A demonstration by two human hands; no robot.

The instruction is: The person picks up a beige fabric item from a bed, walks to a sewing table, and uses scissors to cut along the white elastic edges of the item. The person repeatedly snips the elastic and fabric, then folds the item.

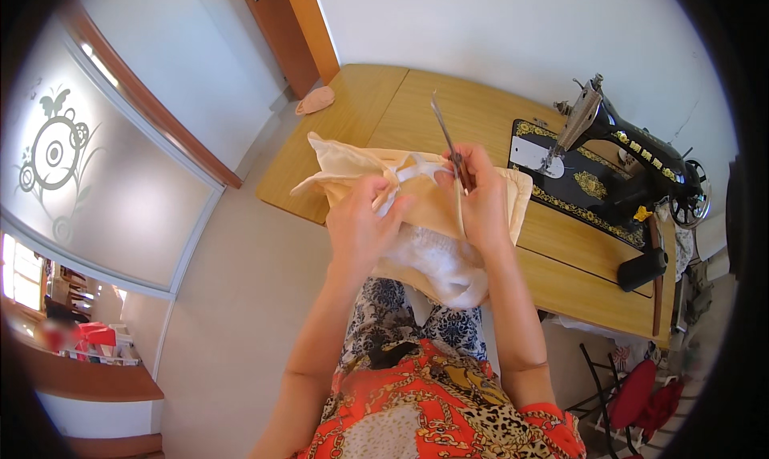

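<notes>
A cream padded fabric piece (428,207) lies partly on the near edge of the table and hangs over my lap. My left hand (360,219) pinches a white strip of cloth (416,168) at its upper side, fingers closed. The strip stretches across to my right hand (487,199), whose fingers are wrapped round a pair of scissors (445,126). One slim end of the scissors points away from me; how their handles sit in the hand is partly hidden. Below both hands, fluffy white material (436,259) bulges from under the cream fabric.
A black sewing machine (633,142) with gold decoration stands on the right of the wooden table (376,106). A black cylinder (642,269) lies near the right edge. A pink item (315,100) sits at the far left corner. Mirrored sliding doors (120,163) stand left.
</notes>
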